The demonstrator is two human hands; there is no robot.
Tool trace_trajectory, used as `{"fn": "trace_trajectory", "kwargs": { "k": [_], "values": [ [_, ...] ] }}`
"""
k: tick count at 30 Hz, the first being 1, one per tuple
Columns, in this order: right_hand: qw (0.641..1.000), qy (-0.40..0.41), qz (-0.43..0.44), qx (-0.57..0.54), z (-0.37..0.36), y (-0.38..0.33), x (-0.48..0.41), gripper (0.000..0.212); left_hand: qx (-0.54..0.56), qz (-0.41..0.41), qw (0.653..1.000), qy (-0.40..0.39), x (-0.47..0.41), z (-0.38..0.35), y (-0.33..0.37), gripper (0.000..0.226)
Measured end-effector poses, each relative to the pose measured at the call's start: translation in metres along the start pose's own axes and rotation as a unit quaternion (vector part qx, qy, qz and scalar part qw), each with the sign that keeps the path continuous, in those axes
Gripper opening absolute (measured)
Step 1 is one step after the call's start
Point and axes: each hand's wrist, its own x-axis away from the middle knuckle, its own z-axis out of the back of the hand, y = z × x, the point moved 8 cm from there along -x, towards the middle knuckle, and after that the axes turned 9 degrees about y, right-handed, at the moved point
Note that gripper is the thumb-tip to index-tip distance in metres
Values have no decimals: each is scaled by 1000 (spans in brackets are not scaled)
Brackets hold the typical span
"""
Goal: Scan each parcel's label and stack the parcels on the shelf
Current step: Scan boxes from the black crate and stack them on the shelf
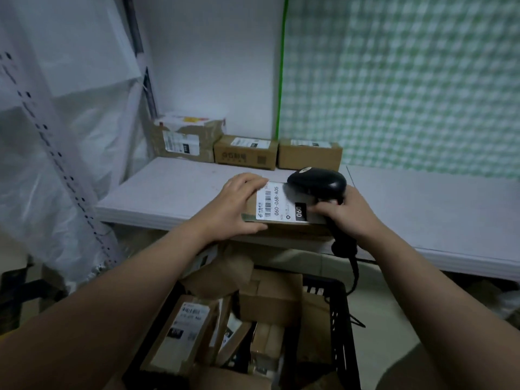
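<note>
Left hand [237, 205]: forearm reaching up from lower left, fingers and thumb curled around the parcel's left end.
Right hand [347, 212]: grips the scanner [316, 182] handle, head over the label [281, 202].
Parcel [292, 228]: frame centre, at the shelf [168, 190] front edge.
Shelf back: 3 boxes [246, 152].

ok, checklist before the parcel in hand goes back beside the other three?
1. Secure hold: left hand curls round the parcel: ok.
2. Readable label: faces up, barcode uncovered: ok.
3. Aim: scanner in right hand, head over label: ok.
4. Scan registered: cannot tell.
5. Room: bare shelf before the three back parcels: ok.
</note>
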Motion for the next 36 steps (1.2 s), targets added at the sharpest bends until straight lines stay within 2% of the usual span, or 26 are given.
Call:
{"fn": "trace_trajectory", "kwargs": {
  "k": [3,6,8,10,12,14,17,19,21,26,29,31,34,36],
  "values": [
    [999,-8,3,40,-10,7,-10,34,96,152,983,43,0,-12,-29,101],
    [1000,15,-4,-1,-12,12,-16,34,250,297,918,77,17,-40,-49,93],
    [997,29,-30,-63,-10,18,-17,28,335,339,875,89,24,-59,-50,90],
    [992,38,-47,-110,-7,25,-17,34,409,355,835,100,20,-66,-45,89],
    [980,49,-71,-178,-5,32,-15,35,444,337,821,124,4,-57,-41,86],
    [957,55,-107,-265,-9,39,-12,27,420,294,843,160,-17,-34,-39,85],
    [926,58,-156,-340,-24,47,-9,19,312,213,903,206,-49,4,-30,77],
    [919,52,-176,-349,-38,52,-8,15,253,166,931,202,-66,19,-23,67],
    [926,44,-181,-329,-47,55,-8,11,224,136,946,191,-78,27,-21,61],
    [955,19,-157,-249,-37,48,-15,6,190,113,951,217,-88,34,-25,32],
    [990,39,-49,-123,-12,28,-17,18,203,121,946,221,-90,34,-24,26],
    [996,67,0,-67,5,19,-15,16,214,124,943,225,-88,36,-23,25],
    [993,91,0,-79,18,17,-10,38,225,123,940,227,-84,37,-20,22],
    [989,110,-10,-97,24,15,-7,38,225,115,941,225,-84,36,-18,21]
  ]
}}
